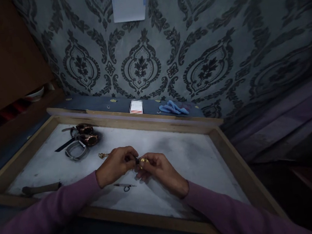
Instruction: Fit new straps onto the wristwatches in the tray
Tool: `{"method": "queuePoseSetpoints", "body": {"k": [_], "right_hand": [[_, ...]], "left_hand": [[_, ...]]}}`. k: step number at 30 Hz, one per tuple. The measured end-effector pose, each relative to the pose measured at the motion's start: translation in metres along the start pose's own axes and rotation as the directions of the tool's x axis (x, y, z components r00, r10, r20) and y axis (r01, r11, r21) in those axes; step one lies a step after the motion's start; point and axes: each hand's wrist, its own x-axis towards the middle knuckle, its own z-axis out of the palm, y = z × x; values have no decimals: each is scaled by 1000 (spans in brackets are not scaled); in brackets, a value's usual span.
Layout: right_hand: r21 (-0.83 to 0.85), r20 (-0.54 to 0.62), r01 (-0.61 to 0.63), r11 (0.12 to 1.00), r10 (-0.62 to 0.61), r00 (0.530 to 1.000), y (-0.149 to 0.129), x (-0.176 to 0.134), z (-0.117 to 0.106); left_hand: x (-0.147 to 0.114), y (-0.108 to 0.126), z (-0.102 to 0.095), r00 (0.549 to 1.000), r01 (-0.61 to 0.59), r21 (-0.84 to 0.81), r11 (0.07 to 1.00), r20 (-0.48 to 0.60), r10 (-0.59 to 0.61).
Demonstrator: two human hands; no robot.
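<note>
Above the pale floor of a shallow wooden-framed tray (pixel 235 160), two bare hands in ribbed-looking purple sleeves (pixel 72 197) meet over a small gold-coloured piece (pixel 143 160). The right hand (pixel 162 171) has it pinched between thumb and fingers, its shiny, rounded surface showing in part. The left hand (pixel 117 163) comes in from the left, its grip drawn together beside a dark bit (pixel 136 160) next to the gold; whether the fingertips pinch that bit cannot be told. Fingers cover much of the gold-coloured piece, so its facing and long axis cannot be made out.

Just left of the left hand lies a gold-coloured chain (pixel 102 155), partly hidden. Nearer sits a thin dark tool (pixel 121 184) with a loop, its shaft running left to right. Glossy brown sunglasses (pixel 90 139) and a curled grey band (pixel 77 156) rest at far left; at near left, a long brown object (pixel 44 188) ends beside the sleeve. Beyond the far rim, a crumpled blue cloth (pixel 173 108) and a blurred card (pixel 136 107) lie before leaf-patterned wallpaper (pixel 141 67).
</note>
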Motion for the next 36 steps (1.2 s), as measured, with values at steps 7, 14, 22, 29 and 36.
{"method": "queuePoseSetpoints", "body": {"k": [7, 14, 22, 29, 36], "right_hand": [[-18, 35, 33, 999, -32, 999, 2, 1, 0], [3, 27, 25, 1000, -25, 999, 4, 4, -1], [52, 24, -13, 999, 11, 1000, 0, 1, -2], [78, 23, -33, 996, 31, 999, 1, 2, -3], [92, 33, -54, 994, 51, 998, 1, 2, -2]], "left_hand": [[1, -1, -2, 1000, 1, 7, 1000, -8, -1], [1, -1, -3, 998, -67, 8, 998, -8, 67], [4, 1, -3, 998, -59, 95, 994, -13, 61], [6, 1, -3, 999, -41, 114, 993, -8, 42], [5, -1, -3, 997, -64, 205, 977, -30, 71]]}}
